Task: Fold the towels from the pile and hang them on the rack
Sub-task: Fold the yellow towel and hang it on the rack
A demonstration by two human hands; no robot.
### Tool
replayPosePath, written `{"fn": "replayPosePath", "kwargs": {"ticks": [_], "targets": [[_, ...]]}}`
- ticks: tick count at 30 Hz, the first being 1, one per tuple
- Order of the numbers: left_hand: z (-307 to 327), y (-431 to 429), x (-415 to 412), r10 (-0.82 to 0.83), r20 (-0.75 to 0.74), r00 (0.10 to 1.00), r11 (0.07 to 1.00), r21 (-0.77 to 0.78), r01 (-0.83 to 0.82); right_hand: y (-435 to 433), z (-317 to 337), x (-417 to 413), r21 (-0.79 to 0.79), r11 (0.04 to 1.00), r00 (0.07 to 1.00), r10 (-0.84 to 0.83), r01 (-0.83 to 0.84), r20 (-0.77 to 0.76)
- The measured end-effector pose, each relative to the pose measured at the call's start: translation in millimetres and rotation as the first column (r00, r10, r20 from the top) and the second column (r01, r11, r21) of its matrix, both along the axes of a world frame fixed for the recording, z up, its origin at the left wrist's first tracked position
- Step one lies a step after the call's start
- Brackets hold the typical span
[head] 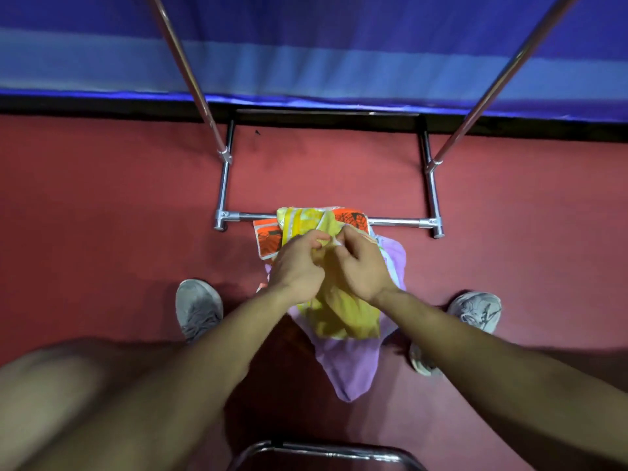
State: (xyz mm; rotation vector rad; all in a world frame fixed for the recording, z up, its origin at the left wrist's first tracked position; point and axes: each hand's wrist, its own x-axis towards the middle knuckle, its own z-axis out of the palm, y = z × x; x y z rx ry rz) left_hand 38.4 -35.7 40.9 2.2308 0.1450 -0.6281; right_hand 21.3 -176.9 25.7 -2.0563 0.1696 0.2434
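By a grey sneaker (198,307) on the red floor (102,215), the left hand (299,266) and right hand (362,270) are both pinching a crumpled yellow towel (343,314). It is hanging over an orange-patterned towel (268,239) and a lilac towel (350,365), which are covering part of the chrome metal rack's base bar (394,221).

Rack (432,195) uprights run off the top edge. Fingertips of left hand (296,265) and right hand (361,266) buried in yellow towel (343,316) folds. Right shoe (475,311) half behind forearm (482,355). Knee (51,385) blurred (lower left). Chrome bar (326,452) cut by bottom edge.
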Motion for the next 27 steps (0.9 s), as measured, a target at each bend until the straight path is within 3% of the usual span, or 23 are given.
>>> {"fn": "replayPosePath", "kwargs": {"ticks": [3, 7, 9, 11, 13, 16, 19, 21, 24, 27], "targets": [[31, 3, 15, -0.097, 0.168, 0.981, 0.995, 0.050, 0.090, -14, 58, 12, 0.179, 0.984, 0.997, -0.018, 0.004, 0.077], [73, 2, 30, -0.333, 0.265, 0.905, 0.934, 0.229, 0.276, -40, 138, 23, 0.295, 0.953, 0.968, -0.139, 0.072, 0.210], [89, 1, 35, -0.264, 0.360, 0.895, 0.964, 0.131, 0.231, -55, 170, 29, 0.322, 0.940, 0.947, -0.201, 0.114, 0.252], [101, -1, 34, -0.073, 0.413, 0.908, 0.991, -0.076, 0.114, -72, 187, 31, 0.316, 0.939, 0.941, -0.221, 0.134, 0.257], [103, -5, 30, 0.027, 0.426, 0.904, 0.985, -0.168, 0.049, -86, 183, 27, 0.326, 0.936, 0.954, -0.211, 0.134, 0.215], [93, -10, 20, -0.013, 0.446, 0.895, 0.987, -0.138, 0.082, -87, 154, 18, 0.379, 0.922, 0.991, -0.112, 0.078, 0.067], [82, -19, 19, -0.028, 0.401, 0.916, 0.992, -0.105, 0.076, -72, 124, 19, 0.182, 0.971, 0.988, 0.154, -0.156, 0.025], [78, -23, 25, -0.039, 0.383, 0.923, 0.997, -0.046, 0.062, -63, 111, 20, 0.027, 0.971, 0.971, 0.235, -0.236, 0.038], [73, -22, 39, -0.013, 0.354, 0.935, 1.000, 0.019, 0.006, -58, 101, 20, 0.023, 0.977, 0.977, 0.211, -0.212, 0.012], [72, -21, 47, 0.039, 0.329, 0.944, 0.999, -0.043, -0.026, -56, 96, 22, 0.058, 0.991, 0.992, 0.123, -0.124, 0.026]]}}
